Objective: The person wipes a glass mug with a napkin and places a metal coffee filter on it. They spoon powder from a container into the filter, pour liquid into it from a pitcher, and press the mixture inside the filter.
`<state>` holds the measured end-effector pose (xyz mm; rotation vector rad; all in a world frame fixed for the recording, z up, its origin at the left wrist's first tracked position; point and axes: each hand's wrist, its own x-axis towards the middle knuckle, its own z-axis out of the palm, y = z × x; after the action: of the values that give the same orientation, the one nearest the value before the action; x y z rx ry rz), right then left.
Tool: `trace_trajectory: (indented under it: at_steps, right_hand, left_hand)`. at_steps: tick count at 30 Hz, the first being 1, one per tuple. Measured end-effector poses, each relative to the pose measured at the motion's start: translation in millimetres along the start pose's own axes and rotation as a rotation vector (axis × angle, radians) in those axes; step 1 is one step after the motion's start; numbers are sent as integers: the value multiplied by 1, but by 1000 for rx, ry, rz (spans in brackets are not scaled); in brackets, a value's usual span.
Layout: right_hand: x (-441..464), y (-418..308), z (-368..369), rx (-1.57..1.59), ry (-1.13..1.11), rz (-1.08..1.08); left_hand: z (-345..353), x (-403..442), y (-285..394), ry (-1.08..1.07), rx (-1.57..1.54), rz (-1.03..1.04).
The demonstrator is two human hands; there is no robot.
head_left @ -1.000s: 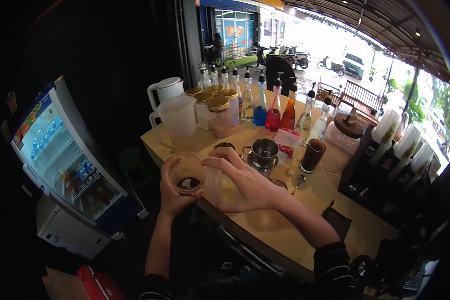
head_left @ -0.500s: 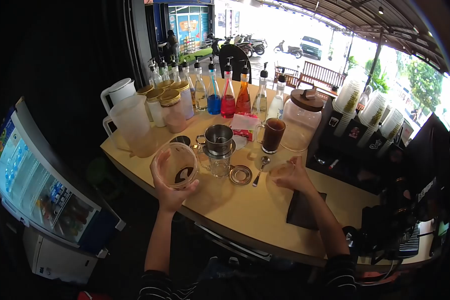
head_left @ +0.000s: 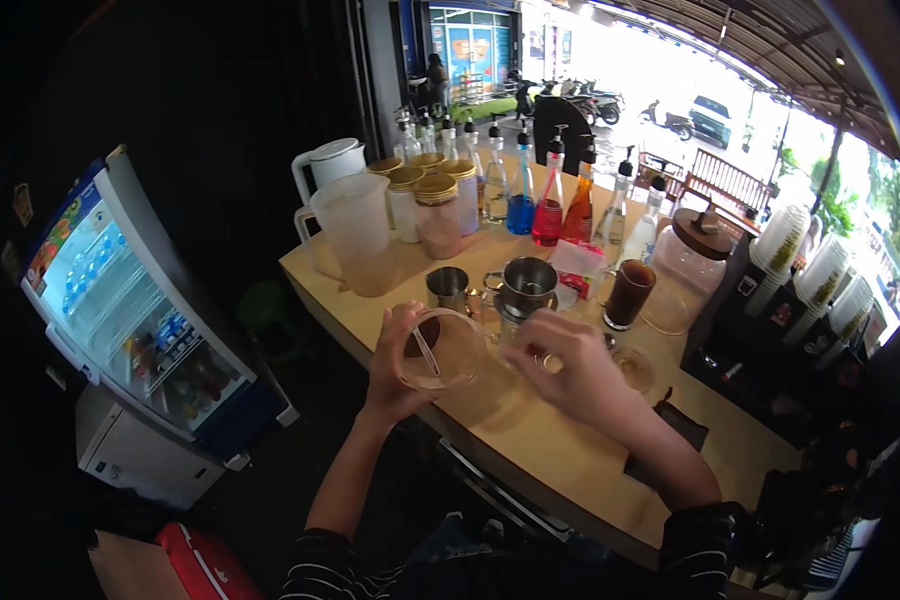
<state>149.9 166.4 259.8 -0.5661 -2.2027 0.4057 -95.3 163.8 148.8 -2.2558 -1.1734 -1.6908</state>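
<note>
My left hand (head_left: 388,372) is wrapped around a clear plastic tub (head_left: 462,350), tilted so its open mouth faces me. Inside lie a dark brown powder (head_left: 425,338) and a clear scoop (head_left: 429,356). Just right of the tub hovers my right hand (head_left: 588,370), its fingers bent and slightly apart, with nothing visible in them. A clear round lid (head_left: 634,368) rests on the table beyond the right wrist. Behind the hands, a metal drip filter (head_left: 528,284) sits on a glass mug, which my right hand partly hides. A small metal cup (head_left: 448,286) stands left of it.
A mug of brown drink (head_left: 630,296) and a wooden-lidded jar (head_left: 692,262) stand to the right. Pump bottles (head_left: 548,205), gold-lidded jars (head_left: 437,220) and a plastic pitcher (head_left: 355,235) line the back. A dark cloth (head_left: 682,432) lies near the front edge.
My right hand has let go of the clear lid on the table and moved left toward the tub. My left hand still holds the tub. The view has turned left.
</note>
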Motion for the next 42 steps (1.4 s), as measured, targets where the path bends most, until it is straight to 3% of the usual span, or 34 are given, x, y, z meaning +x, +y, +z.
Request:
trace_trajectory:
  at_steps: [3, 7, 9, 10, 12, 14, 16, 17, 19, 26, 28, 31, 34, 42]
  right_hand:
    - [24, -1, 43, 14, -166, -129]
    - [52, 32, 106, -144, -371, -108]
    - [76, 32, 116, -445, -759, -177]
    - [83, 27, 117, -446, -760, -180]
    - [93, 15, 115, -923, -1053, -466]
    - [86, 40, 141, -996, -946, -544]
    - [93, 29, 139, -839, -927, -249]
    - [89, 31, 142, -841, -929, -246]
    - [77, 31, 147, -760, -428, -156]
    - [73, 52, 156, -625, -477, -92]
    - [73, 49, 154, -554, -570, 9]
    - [85, 44, 147, -563, -742, -18]
    - [70, 123, 210, -680, -869, -34]
    - [52, 162, 236, -724, -838, -30]
  left_hand:
    - [-5, -2, -8, -14, 15, 47]
    - [-7, 1, -14, -58, 120, 77]
    - [-5, 2, -14, -64, 108, 68]
    - [-4, 3, -15, -64, 93, 62]
    - [2, -1, -24, -58, 94, 80]
    - [5, -4, -30, -38, 36, 78]
    - [4, -8, -39, -9, 11, 36]
    - [3, -9, -44, 22, -12, -4]
    - [2, -10, -53, 40, 17, 41]
    - [9, -17, -66, 83, 13, 97]
    - [9, -16, -64, 75, 4, 104]
    - [7, -15, -61, 67, 2, 106]
    - [8, -15, -61, 51, 8, 109]
    - [12, -19, -66, 69, 19, 138]
